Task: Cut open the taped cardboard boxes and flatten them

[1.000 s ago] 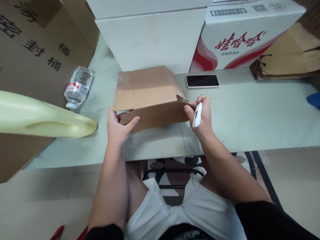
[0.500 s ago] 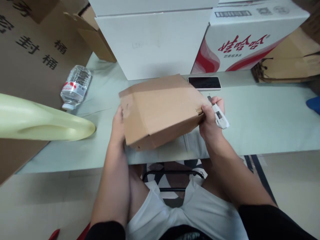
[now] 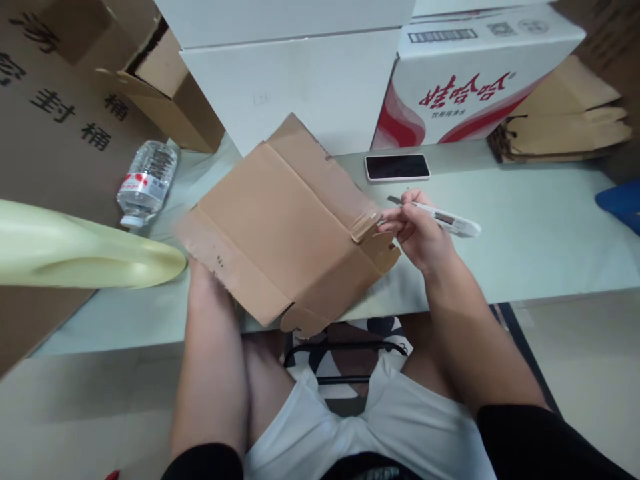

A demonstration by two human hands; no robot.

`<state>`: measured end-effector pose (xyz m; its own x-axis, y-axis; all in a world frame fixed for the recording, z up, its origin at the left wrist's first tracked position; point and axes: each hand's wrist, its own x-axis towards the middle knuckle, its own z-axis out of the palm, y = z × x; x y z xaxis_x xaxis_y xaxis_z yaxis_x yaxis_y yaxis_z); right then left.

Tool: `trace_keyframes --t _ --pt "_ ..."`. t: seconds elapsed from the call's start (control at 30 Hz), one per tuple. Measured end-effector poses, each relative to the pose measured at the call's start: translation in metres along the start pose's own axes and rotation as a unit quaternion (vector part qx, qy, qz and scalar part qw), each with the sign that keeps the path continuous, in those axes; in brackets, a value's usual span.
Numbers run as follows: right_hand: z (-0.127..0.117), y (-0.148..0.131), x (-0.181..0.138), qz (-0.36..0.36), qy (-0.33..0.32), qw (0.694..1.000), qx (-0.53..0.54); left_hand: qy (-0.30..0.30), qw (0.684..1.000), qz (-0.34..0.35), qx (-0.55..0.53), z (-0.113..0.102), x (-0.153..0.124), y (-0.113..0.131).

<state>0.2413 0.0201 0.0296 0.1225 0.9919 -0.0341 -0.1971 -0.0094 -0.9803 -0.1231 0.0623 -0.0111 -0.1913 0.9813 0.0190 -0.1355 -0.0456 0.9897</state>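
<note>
A brown cardboard box (image 3: pixel 280 220), partly unfolded with its flaps spread, is tilted above the table in front of me. Its left flap covers the fingers of my left hand (image 3: pixel 201 272), which grips the box from underneath on that side. Between the thumb and fingers of my right hand (image 3: pixel 417 227) is a white utility knife (image 3: pixel 457 224), its blade out and pointing left. The fingertips of that hand are close to the box's right corner; whether they touch it I cannot tell.
A black-screened phone (image 3: pixel 397 167) lies behind my right hand. White cartons (image 3: pixel 300 93) line the back. Flattened cardboard (image 3: pixel 565 133) is at right, beside a blue object (image 3: pixel 620 203). At left are a water bottle (image 3: pixel 147 183) and a pale yellow-green curved object (image 3: pixel 90 247).
The box has turned and its flaps have spread outward. My left hand has moved left and under it. My right hand has come away from the box's edge, still with the knife.
</note>
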Motion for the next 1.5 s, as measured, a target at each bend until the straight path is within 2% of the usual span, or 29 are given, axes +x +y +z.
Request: trace_keyframes --t 0.13,0.3,0.4,0.5,0.63,0.7,0.77,0.87,0.93,1.0,1.1,1.23,1.3,1.37,1.43,1.47,1.5 --pt "-0.009 0.001 0.006 0.005 0.052 0.998 -0.033 -0.015 0.998 -0.042 -0.052 0.013 0.006 0.004" --pt "-0.004 0.001 0.004 0.061 -0.033 0.993 -0.091 -0.052 0.992 -0.089 -0.078 0.029 0.0 0.004" --pt "0.001 0.001 0.003 0.092 -0.058 0.984 -0.144 -0.065 0.989 -0.092 -0.098 0.036 -0.006 0.012" --pt "0.006 0.004 0.003 0.086 -0.029 0.984 -0.154 -0.081 0.984 -0.076 -0.141 0.042 -0.014 0.022" --pt "0.009 0.008 0.003 0.065 0.02 0.987 -0.149 -0.105 0.977 -0.135 -0.124 0.046 -0.022 0.025" --pt "0.004 0.005 0.004 0.064 0.014 0.987 -0.144 -0.075 0.979 -0.154 -0.112 0.046 -0.021 0.025" --pt "-0.005 -0.002 0.006 0.066 0.002 0.99 -0.129 -0.016 0.977 -0.155 -0.147 0.046 -0.017 0.028" --pt "-0.019 -0.013 0.008 0.056 0.014 0.997 -0.058 0.087 0.96 -0.113 -0.242 0.047 -0.012 0.037" --pt "-0.021 -0.016 0.007 0.056 0.007 0.998 -0.004 0.128 0.947 -0.088 -0.282 0.049 -0.01 0.04" --pt "-0.016 -0.012 0.004 0.066 -0.035 0.997 0.016 0.134 0.94 -0.085 -0.3 0.053 -0.011 0.039" --pt "0.0 -0.003 -0.002 0.06 -0.067 0.996 0.014 0.099 0.942 -0.085 -0.311 0.062 -0.011 0.032" --pt "0.007 -0.002 -0.007 0.049 0.001 0.998 0.05 0.048 0.946 -0.101 -0.306 0.076 -0.008 0.028" --pt "-0.005 -0.011 -0.01 0.047 0.046 0.995 0.079 -0.001 0.945 -0.121 -0.305 0.08 -0.009 0.03" --pt "-0.029 -0.026 -0.017 0.044 0.109 0.988 0.097 -0.056 0.941 -0.142 -0.303 0.081 -0.012 0.034" --pt "-0.059 -0.045 -0.028 0.013 0.223 0.97 0.096 -0.073 0.938 -0.168 -0.294 0.08 -0.016 0.037" --pt "-0.074 -0.055 -0.035 -0.019 0.304 0.948 0.09 -0.068 0.938 -0.181 -0.289 0.079 -0.017 0.039" --pt "-0.089 -0.065 -0.042 -0.061 0.392 0.914 0.082 -0.061 0.937 -0.191 -0.284 0.078 -0.019 0.04"
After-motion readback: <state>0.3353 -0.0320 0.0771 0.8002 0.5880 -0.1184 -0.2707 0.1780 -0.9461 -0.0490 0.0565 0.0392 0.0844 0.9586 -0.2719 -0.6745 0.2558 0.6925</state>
